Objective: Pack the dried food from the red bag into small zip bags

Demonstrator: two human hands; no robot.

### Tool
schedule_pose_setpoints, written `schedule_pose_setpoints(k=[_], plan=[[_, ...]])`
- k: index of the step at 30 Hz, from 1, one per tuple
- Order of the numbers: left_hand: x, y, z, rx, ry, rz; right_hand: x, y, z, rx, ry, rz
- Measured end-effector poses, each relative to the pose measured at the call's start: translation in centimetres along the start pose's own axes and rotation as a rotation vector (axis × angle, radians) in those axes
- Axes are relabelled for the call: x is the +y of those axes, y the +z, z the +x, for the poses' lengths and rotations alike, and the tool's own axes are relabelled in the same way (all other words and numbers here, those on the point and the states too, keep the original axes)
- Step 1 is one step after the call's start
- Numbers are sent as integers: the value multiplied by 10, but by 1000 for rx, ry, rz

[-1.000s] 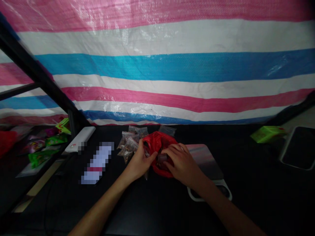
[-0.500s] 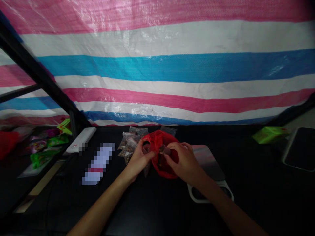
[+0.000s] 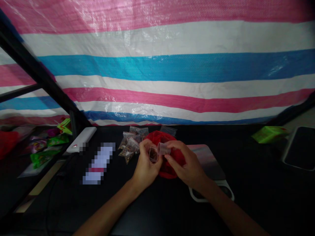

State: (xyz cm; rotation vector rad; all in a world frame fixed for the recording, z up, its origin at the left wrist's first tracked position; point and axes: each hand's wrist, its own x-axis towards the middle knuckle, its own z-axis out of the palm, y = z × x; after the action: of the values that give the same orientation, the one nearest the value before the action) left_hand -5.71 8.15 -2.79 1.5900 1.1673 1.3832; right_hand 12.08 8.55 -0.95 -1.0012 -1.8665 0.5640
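My left hand is closed around a small clear zip bag, its mouth spread open, with something brownish inside. Between the thumb and fingers of my right hand is a small clear plastic cup, tipped on its side with its rim at the bag's mouth. Under and behind both hands lies an open red plastic bag; my hands hide much of its inside. Just left of it, several filled zip bags lie in a pile.
A kitchen scale stands under my right forearm. To the left are a white power strip, a blurred-out item and green packets. A green box and a dark-screened device sit at the right. Striped sheeting hangs behind.
The cup has come up out of the red bag and tipped leftward to the zip bag. My left hand has turned and moved right, bringing the zip bag's open mouth up to the cup.
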Motion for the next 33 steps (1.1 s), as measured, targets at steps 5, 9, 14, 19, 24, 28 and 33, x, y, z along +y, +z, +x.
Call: schedule_pose_setpoints(k=[5, 9, 14, 19, 24, 28, 33], plan=[[-3, 3, -7, -158, -76, -45, -2, 1, -4, -115, -148, -48], [0, 5, -4, -118, -50, -61, 0, 1, -6, -87, -167, -48], [5, -6, 5, 55, -71, 144, 3, -1, 2, 101, -80, -172], [-2, -22, 14, 75, -210, 466, 12, -2, 6, -43, 17, -415], [-15, -17, 12, 22, -151, 470, 17, -1, 4, -182, 43, -504], [-18, -14, 11, -68, -152, 327, 17, -3, 4, -213, 27, -540], [-21, -16, 13, -140, -204, 161, 21, -2, 2, -249, 31, -561]])
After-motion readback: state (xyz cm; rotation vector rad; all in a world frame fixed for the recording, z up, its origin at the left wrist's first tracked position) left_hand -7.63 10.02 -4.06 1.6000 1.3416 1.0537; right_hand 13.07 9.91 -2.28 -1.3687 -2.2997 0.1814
